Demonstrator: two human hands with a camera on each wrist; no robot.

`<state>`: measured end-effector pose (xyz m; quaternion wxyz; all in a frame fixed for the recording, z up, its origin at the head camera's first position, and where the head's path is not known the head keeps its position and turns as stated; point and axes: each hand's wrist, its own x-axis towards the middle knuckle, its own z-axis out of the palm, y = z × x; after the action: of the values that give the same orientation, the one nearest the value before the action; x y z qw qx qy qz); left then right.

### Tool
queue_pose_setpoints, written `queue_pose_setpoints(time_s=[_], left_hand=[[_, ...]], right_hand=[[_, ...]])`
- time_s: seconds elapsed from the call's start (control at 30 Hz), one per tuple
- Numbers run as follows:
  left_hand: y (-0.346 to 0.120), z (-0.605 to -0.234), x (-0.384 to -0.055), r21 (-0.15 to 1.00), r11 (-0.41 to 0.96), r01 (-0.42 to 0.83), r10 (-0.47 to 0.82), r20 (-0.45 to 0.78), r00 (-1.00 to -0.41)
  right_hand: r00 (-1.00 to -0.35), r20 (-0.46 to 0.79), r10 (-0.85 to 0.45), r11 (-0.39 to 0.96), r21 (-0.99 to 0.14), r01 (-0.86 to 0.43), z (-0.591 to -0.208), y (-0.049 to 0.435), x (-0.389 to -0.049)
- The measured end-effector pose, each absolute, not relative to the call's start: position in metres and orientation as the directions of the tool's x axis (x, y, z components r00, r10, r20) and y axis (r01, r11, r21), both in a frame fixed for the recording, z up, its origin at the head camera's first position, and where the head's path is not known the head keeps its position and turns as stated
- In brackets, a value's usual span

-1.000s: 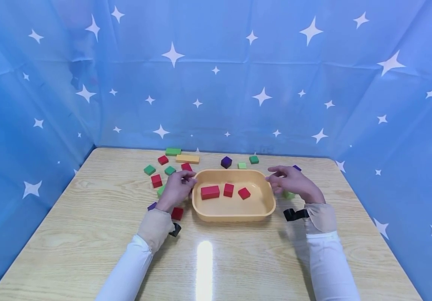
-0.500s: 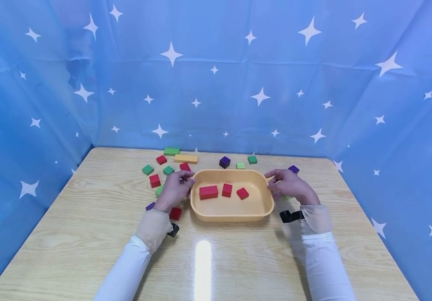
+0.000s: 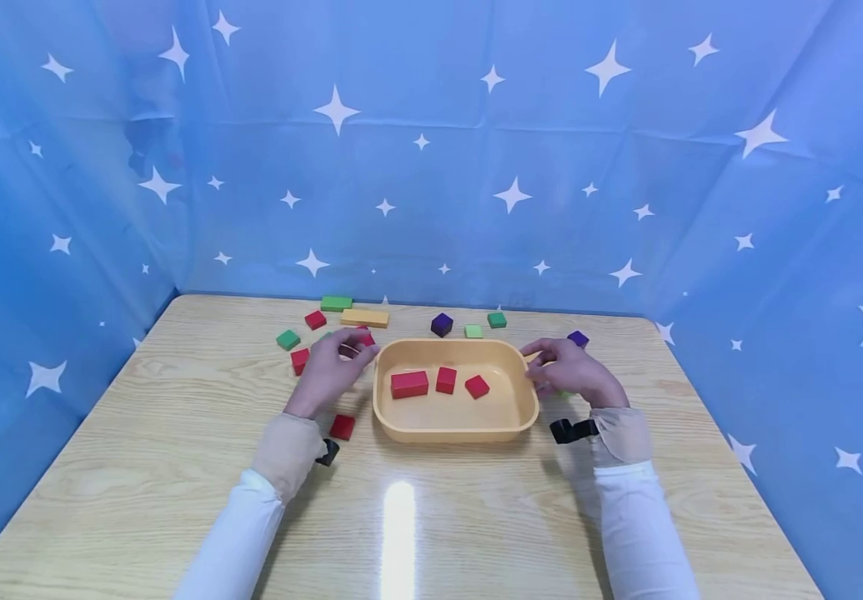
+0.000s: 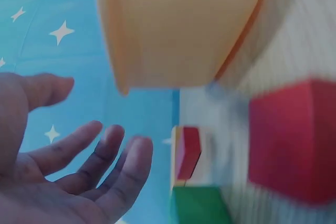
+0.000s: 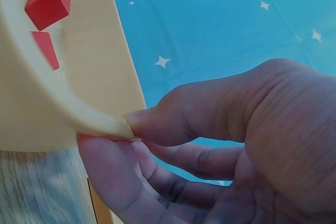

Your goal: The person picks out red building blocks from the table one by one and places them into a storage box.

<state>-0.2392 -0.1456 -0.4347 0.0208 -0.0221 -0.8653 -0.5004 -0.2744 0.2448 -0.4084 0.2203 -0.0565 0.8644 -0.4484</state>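
Observation:
A pale orange plastic basin (image 3: 455, 435) stands on the table, with a long red block (image 3: 409, 385) and two smaller red blocks (image 3: 446, 380) inside. My right hand (image 3: 569, 371) pinches the lip at the basin's right end; in the right wrist view the thumb (image 5: 168, 119) lies above the lip and fingers below it. Beyond the opposite end, my left hand (image 3: 329, 371) is held among loose blocks. The left wrist view shows its fingers (image 4: 139, 156) spread and slightly bent, apart from the basin wall (image 4: 173, 35), holding nothing.
Loose blocks lie around the basin: a red block (image 3: 342, 427) near the left wrist, a yellow plank (image 3: 364, 318) and a green plank (image 3: 337, 303) behind, purple blocks (image 3: 442, 325) and small green ones (image 3: 497, 320) at the back. A blue star-printed curtain (image 3: 431, 167) borders the table.
My left hand has come off the basin's left end and moved slightly left. My right hand has taken hold of the right lip. The whole head view has shifted a little.

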Motion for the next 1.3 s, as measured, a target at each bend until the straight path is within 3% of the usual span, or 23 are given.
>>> queue_pose_setpoints(time_s=[0.27,0.67,0.9,1.3], left_hand=[[-0.170,-0.430,-0.239,0.769,0.627,0.128,0.064,0.112,-0.992],[-0.203,-0.423,-0.246,0.641,0.758,0.124,0.130,0.039,-0.991],[-0.211,-0.421,-0.251,0.572,0.819,0.054,0.115,-0.072,-0.991],[-0.221,-0.427,-0.266,0.535,0.844,0.036,0.142,-0.158,-0.977]], right_hand=[[-0.902,-0.331,-0.276,0.601,-0.792,0.106,-0.408,0.244,-0.274],[-0.902,-0.330,-0.279,0.606,-0.789,0.101,-0.407,0.243,-0.275],[-0.904,-0.331,-0.272,0.608,-0.787,0.105,-0.407,0.243,-0.274],[-0.907,-0.327,-0.266,0.609,-0.786,0.105,-0.407,0.242,-0.273]])
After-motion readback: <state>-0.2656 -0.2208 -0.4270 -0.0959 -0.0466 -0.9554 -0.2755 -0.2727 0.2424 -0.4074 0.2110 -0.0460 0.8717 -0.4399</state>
